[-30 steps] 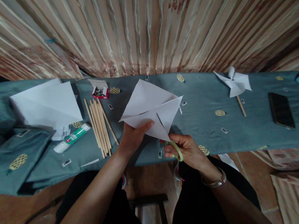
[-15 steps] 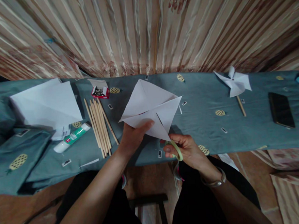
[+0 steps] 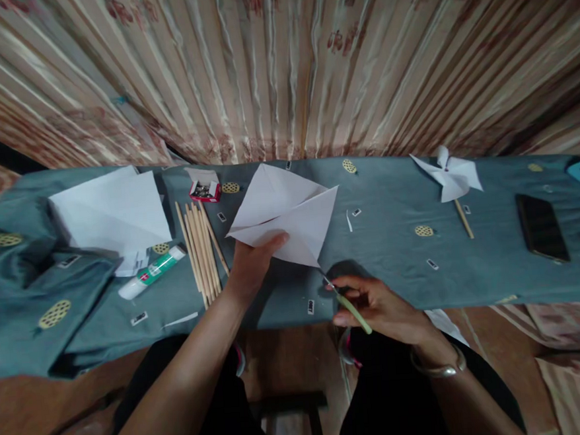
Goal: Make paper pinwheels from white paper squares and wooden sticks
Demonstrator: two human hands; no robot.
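Across the whole table runs a grey-green cloth [image 3: 392, 257], rumpled towards nine o'clock; a tug there could drag whatever lies on it. Also at nine o'clock, white sheets [image 3: 111, 210] overlap loosely. At the clock's centre, seemingly lifted off the cloth, is the slit paper [image 3: 283, 198]; its flaps could crease under rough handling, and any slit run too far inward could weaken its middle. Between eight and nine o'clock, wooden sticks [image 3: 203, 250] lie near the left forearm, where a brush of the arm could scatter them. At seven o'clock the left hand [image 3: 251, 266] pinches the paper, thumb on top, fingers hidden beneath; a straying blade could nick them. Between four and five o'clock the right hand [image 3: 383, 304] curls loosely around green-handled scissors [image 3: 355, 314], tips at or just beside the paper's near corner; so slack a hold could make a cut veer. At ten o'clock, an open red box [image 3: 212, 193] could spill its metal pieces if knocked.
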